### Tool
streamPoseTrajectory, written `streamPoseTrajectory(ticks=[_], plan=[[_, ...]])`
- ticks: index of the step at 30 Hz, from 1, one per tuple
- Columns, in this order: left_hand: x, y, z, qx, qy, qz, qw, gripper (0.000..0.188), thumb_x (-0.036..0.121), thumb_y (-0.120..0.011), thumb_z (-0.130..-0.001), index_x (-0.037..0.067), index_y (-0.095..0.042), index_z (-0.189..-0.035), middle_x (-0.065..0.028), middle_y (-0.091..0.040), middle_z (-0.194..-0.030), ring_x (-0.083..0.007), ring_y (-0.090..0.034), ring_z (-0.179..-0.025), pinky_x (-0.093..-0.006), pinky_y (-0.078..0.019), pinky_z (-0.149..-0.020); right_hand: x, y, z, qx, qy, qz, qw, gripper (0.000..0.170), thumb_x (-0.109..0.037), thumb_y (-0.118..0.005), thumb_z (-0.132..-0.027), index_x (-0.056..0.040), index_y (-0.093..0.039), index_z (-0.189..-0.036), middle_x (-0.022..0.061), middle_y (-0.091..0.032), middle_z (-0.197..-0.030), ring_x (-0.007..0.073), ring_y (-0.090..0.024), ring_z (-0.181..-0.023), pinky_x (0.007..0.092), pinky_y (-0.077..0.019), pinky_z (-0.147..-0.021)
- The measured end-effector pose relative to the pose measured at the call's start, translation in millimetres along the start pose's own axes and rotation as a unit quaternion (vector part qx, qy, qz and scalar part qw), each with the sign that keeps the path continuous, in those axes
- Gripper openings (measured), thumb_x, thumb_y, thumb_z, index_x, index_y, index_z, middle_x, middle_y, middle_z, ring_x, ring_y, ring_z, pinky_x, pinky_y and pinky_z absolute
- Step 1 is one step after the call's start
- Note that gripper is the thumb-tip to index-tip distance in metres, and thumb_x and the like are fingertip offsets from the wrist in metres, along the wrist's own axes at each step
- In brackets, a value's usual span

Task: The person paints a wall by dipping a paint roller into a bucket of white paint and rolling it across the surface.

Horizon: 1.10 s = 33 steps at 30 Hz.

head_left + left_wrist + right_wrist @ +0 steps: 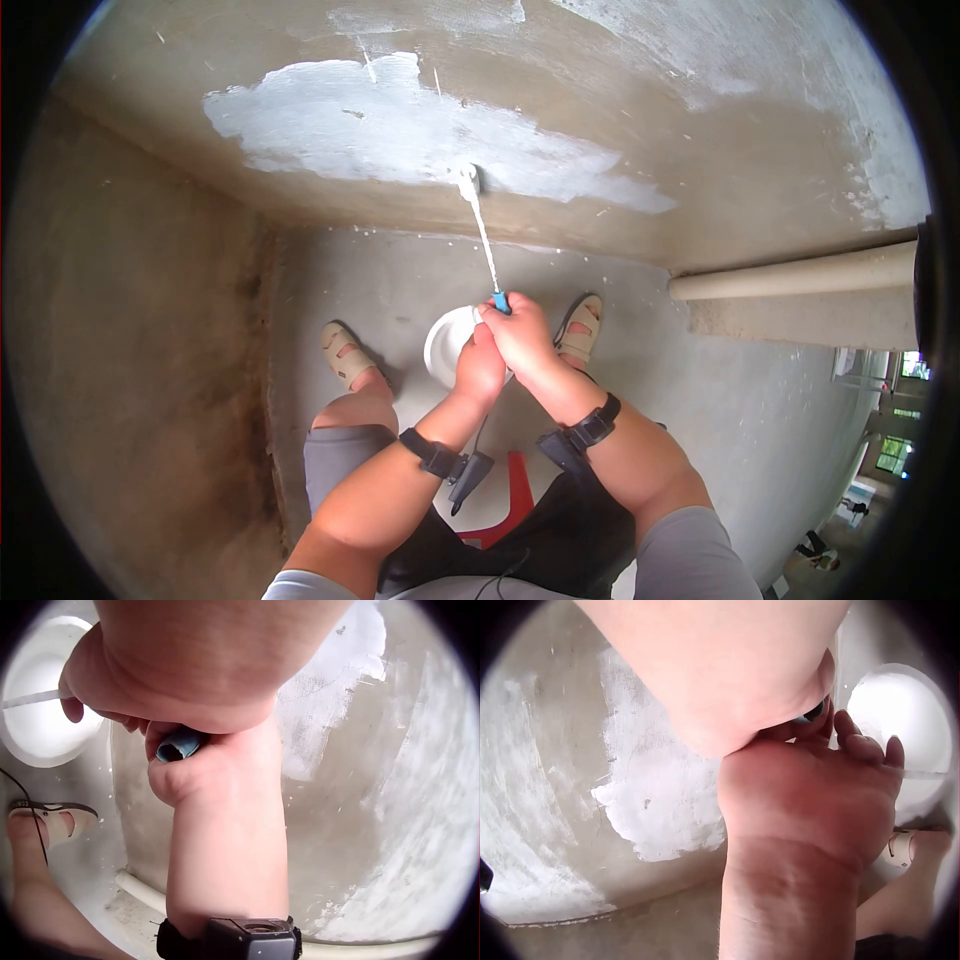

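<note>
In the head view my right hand (pixel 522 335) grips the blue handle (pixel 501 302) of a paint roller. Its white-smeared rod leads to the roller head (pixel 467 180), which lies against the wall over a white painted patch (pixel 360 115). My left hand (pixel 482 362) rests up against the right one. Its fingers are curled, and the pale handle strip (pixel 924 775) of a white bucket (pixel 442 350) runs into them in the wrist views. Part of the bucket is hidden behind the hands. The hollow end of the roller handle (pixel 178 745) shows between both hands in the left wrist view.
Both sandalled feet (pixel 348 355) stand apart on the grey floor (pixel 390 270). A red stool edge (pixel 519 490) shows between the legs. A pale pipe (pixel 800 273) runs along the wall's base at right. A brown side wall (pixel 140 320) rises at left.
</note>
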<state>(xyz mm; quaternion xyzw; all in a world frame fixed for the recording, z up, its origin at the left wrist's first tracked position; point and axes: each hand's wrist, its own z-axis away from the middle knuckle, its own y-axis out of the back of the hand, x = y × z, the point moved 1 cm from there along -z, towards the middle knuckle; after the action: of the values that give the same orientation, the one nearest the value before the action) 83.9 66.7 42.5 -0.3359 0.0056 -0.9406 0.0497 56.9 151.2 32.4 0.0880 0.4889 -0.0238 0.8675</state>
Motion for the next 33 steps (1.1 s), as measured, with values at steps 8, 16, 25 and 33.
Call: streamPoseTrajectory(ticks=[8,16,25,33], plan=[[-13.0,-10.5,-5.4,-0.016,0.002,-0.002,1.000,0.064,0.046,-0.031,-0.105,-0.007,-0.063,-0.119,-0.0160,-0.068,-0.115,-0.0215,-0.061,-0.107,-0.0350,-0.0454,-0.094,4.5,11.3,-0.7,0.002,-0.003,0.023,1.000,0.017,-0.013,-0.070,-0.091,0.0029,-0.065,-0.097,0.0049,-0.066,-0.083,0.0118,-0.059,-0.075,0.0290,-0.0498,-0.069],[-4.3,-9.3,1.8,-0.010,-0.006,-0.003,1.000,0.063,0.046,-0.031,-0.105,-0.007,-0.064,-0.117,-0.0160,-0.068,-0.112,-0.0216,-0.061,-0.103,-0.0353,-0.0460,-0.092,7.7,8.3,-1.6,0.022,0.017,0.029,0.999,0.023,-0.018,-0.070,-0.089,0.0040,-0.068,-0.094,0.0130,-0.070,-0.080,0.0192,-0.066,-0.072,0.0354,-0.0521,-0.069],[-15.0,-3.4,-12.8,-0.024,-0.005,-0.050,0.998,0.063,0.044,-0.031,-0.105,-0.008,-0.063,-0.118,-0.0179,-0.068,-0.113,-0.0234,-0.062,-0.105,-0.0349,-0.0461,-0.092,15.1,7.2,-5.5,0.018,0.010,0.022,1.000,0.023,-0.017,-0.070,-0.090,0.0040,-0.068,-0.097,0.0133,-0.071,-0.084,0.0195,-0.066,-0.076,0.0352,-0.0525,-0.072],[-6.3,-2.7,-5.3,-0.012,0.005,0.005,1.000,0.063,0.044,-0.029,-0.105,-0.007,-0.062,-0.119,-0.0188,-0.068,-0.115,-0.0242,-0.061,-0.105,-0.0361,-0.0461,-0.093,4.0,-0.5,-1.5,0.009,0.000,0.008,1.000,0.018,-0.014,-0.069,-0.090,0.0027,-0.066,-0.096,0.0080,-0.067,-0.081,0.0148,-0.061,-0.073,0.0321,-0.0508,-0.069]])
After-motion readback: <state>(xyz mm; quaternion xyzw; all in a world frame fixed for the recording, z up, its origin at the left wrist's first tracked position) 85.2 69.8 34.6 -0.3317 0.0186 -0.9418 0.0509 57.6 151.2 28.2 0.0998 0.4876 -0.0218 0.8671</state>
